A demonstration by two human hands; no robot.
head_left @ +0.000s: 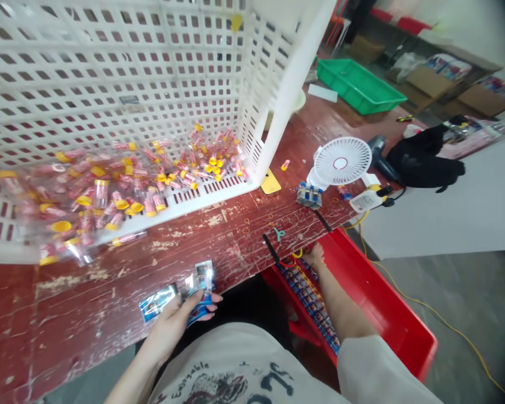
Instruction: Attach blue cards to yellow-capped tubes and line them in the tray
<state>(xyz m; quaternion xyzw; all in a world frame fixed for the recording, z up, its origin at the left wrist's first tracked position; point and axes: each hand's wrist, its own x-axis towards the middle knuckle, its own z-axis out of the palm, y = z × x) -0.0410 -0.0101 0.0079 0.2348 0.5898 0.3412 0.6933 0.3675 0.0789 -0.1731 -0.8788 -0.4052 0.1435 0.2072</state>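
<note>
My left hand (185, 307) is closed round a few shiny blue-and-silver packets (205, 275) above the front edge of the worn red table. Another such packet (157, 303) lies flat on the wood just left of that hand. My right hand (317, 256) reaches down to the far end of the red bin (387, 306) below the table edge. It is beside a long row of blue packets (309, 306) packed in that bin. The fingers of my right hand are small and blurred, so their grip cannot be made out.
A white slatted crate (210, 196) with many yellow-capped pink tubes (101, 193) fills the left. On the table (219, 224) are a white fan (340, 163), a banded bundle (308, 195), a yellow card (271, 183) and rubber bands. Farther back stands a green tray (357, 84).
</note>
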